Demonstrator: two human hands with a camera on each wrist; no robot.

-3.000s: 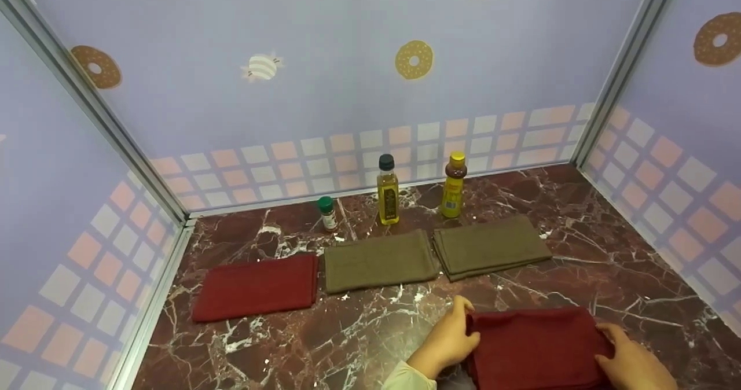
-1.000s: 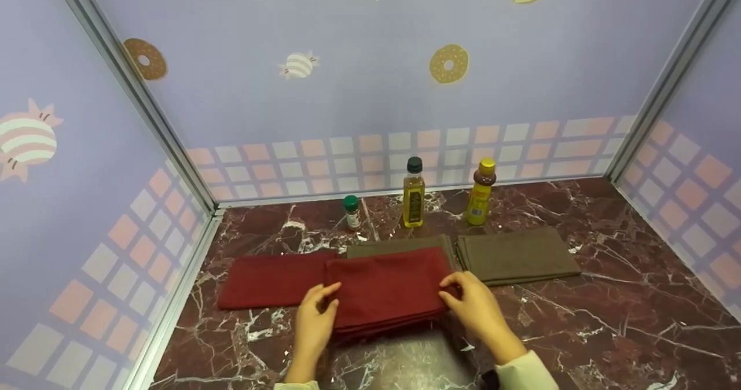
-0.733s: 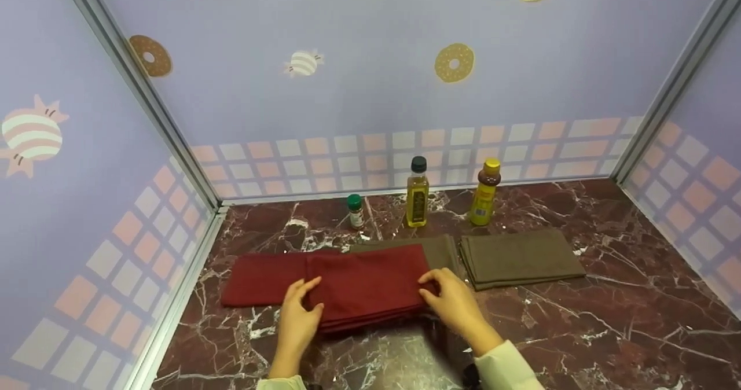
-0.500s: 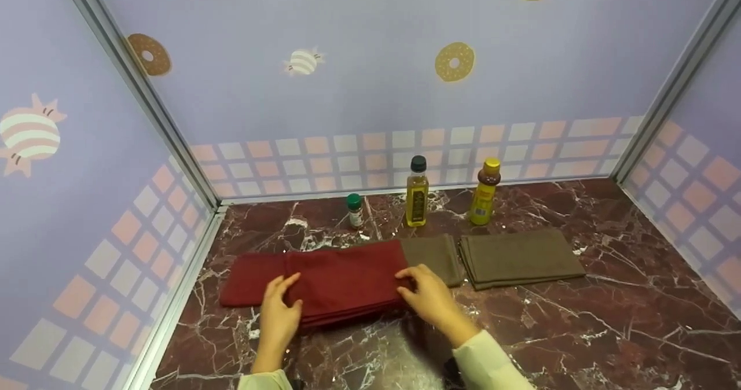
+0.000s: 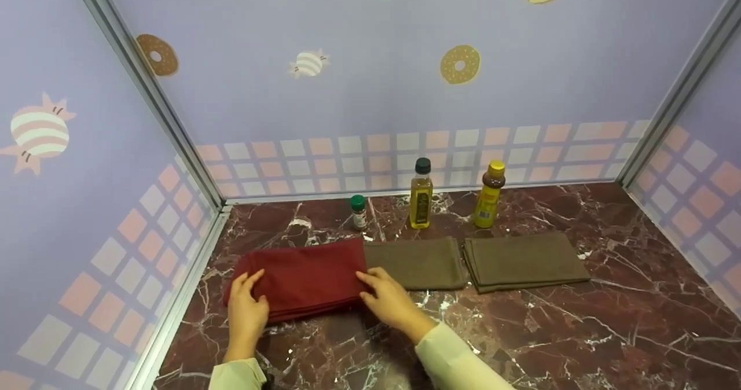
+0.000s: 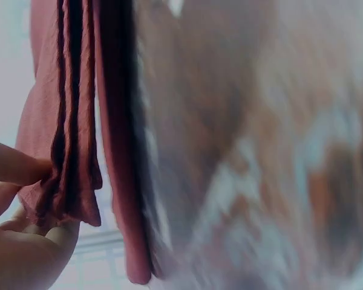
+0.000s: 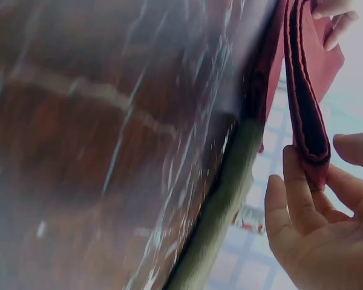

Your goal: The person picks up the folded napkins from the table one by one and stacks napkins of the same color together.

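Observation:
A folded dark red cloth (image 5: 310, 274) is held between both hands, over another folded red cloth (image 6: 118, 181) that lies on the table at the left. In the left wrist view a thin gap shows between the two cloths. My left hand (image 5: 246, 315) grips the held cloth's left end, thumb on one face and fingers on the other. At the right end, my right hand (image 5: 393, 300) holds the edge between thumb and fingers; the right wrist view shows the fingers (image 7: 299, 199) against its underside. In the head view the lower cloth is mostly hidden.
Two folded olive cloths lie in the same row, one (image 5: 414, 262) beside the red ones and one (image 5: 527, 261) further right. Behind stand a green-capped jar (image 5: 359, 212), an oil bottle (image 5: 421, 196) and a yellow-capped bottle (image 5: 490, 196). Patterned walls (image 5: 376, 89) enclose the marbled table (image 5: 521, 343).
Both hands have carried the red cloth from the front right to the far left, over the other red cloth. The left olive cloth, partly covered a moment ago, shows more now.

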